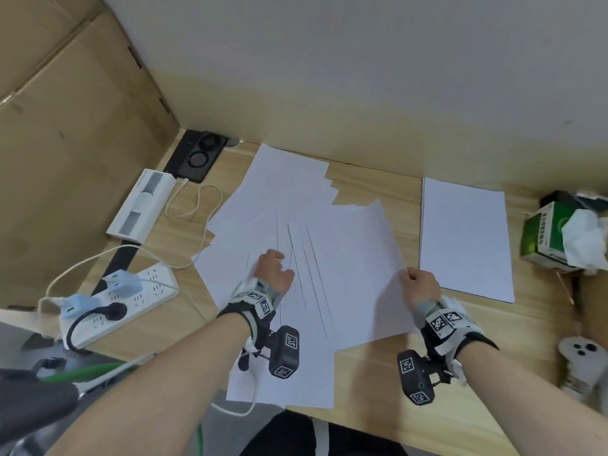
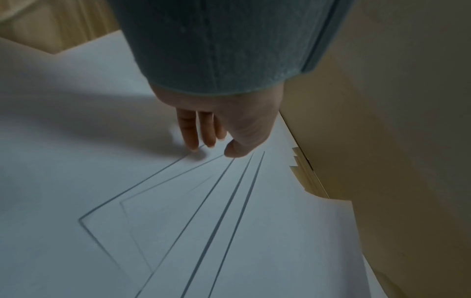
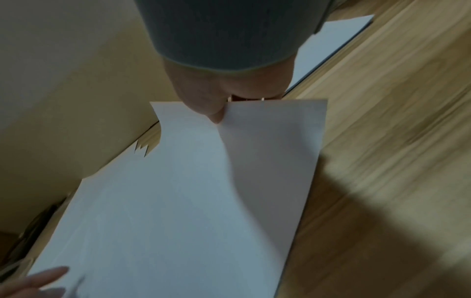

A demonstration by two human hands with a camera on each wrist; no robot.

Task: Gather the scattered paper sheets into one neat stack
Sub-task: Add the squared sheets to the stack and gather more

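- Forearms reach in from the near edge of the wooden desk (image 1: 378, 383), each with a strapped-on wrist camera.
- Under both hands, loose paper sheets (image 1: 296, 205) lie fanned and overlapping on the desk, their edges askew.
- Just beyond the right hand's grip, toward the right, a separate sheet (image 1: 464, 238) lies flat, apart from the fan.
- Right hand (image 3: 216, 94) pinches the fan's top sheet (image 3: 178, 201) at its right edge, thumb on top, the paper curling up at the grip.
- Left hand (image 2: 229, 129) rests fingertips (image 2: 190, 137) on the fan, fingers fairly straight, holding nothing.
- Left of that hand sits a power strip (image 1: 131, 301); far right, a tissue box (image 1: 552, 238).
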